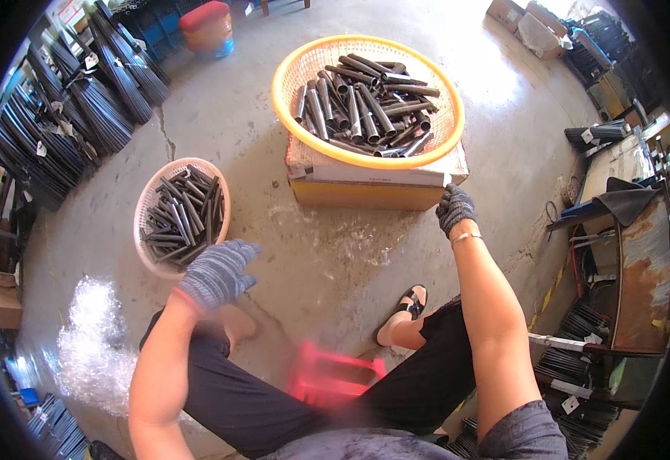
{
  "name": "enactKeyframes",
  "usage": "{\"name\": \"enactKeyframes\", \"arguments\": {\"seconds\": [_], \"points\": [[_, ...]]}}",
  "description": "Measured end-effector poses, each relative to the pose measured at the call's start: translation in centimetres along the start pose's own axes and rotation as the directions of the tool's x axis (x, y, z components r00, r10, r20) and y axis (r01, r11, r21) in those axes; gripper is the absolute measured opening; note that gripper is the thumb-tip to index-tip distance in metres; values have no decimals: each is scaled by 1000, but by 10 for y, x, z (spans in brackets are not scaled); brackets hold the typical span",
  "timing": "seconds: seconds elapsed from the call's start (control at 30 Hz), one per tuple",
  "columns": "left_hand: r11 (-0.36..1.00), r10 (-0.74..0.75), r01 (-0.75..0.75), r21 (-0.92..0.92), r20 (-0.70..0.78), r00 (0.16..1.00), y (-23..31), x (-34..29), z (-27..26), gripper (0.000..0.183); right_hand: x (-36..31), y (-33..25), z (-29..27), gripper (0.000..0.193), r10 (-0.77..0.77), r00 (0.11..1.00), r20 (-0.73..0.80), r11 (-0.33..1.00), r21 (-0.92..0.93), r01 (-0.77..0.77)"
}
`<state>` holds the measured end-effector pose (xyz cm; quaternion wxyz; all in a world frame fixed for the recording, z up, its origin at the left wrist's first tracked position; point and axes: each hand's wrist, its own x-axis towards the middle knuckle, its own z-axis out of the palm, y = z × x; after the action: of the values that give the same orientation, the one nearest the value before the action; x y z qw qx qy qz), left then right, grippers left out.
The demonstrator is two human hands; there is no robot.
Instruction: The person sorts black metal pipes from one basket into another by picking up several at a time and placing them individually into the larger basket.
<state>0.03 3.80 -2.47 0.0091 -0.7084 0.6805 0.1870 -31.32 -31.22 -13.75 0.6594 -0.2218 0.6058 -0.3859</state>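
Shirt (350,446) at six o'clock; left hand (218,272) spread near pink basket (140,207), nine o'clock; right hand (455,208) curled, three o'clock, contents unclear.

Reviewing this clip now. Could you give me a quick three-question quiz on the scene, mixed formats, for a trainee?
1. What supports the larger, orange-yellow basket?
2. True or false: the left hand is bare.
3. In the picture, where is the smaller, pale basket? A) right of the larger one; B) left of the larger one; C) inside the larger one.

Key:
1. A cardboard box.
2. False; it wears a grey glove.
3. B.
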Motion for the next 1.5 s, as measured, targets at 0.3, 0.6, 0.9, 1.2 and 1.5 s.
{"name": "enactKeyframes", "arguments": {"seconds": [0.3,0.6,0.9,1.2,1.5], "points": [[990,13,8,-141,148,989,-5,0,-5,57,43,-12,24,18,-127,984,-121,988,-99,116],[1000,-21,23,-7,170,985,-2,8,-15,49,1,16,18,39,262,955,139,767,-631,-119],[1000,10,-8,-17,124,992,0,6,-14,56,-122,-77,70,22,23,577,817,79,-577,813],[995,-42,56,-79,169,985,4,9,-19,55,-64,-74,160,17,-467,461,755,-113,-568,815],[988,-44,54,-144,68,997,2,5,-28,45,-80,-39,218,86,-240,876,418,-591,-779,210]]}}
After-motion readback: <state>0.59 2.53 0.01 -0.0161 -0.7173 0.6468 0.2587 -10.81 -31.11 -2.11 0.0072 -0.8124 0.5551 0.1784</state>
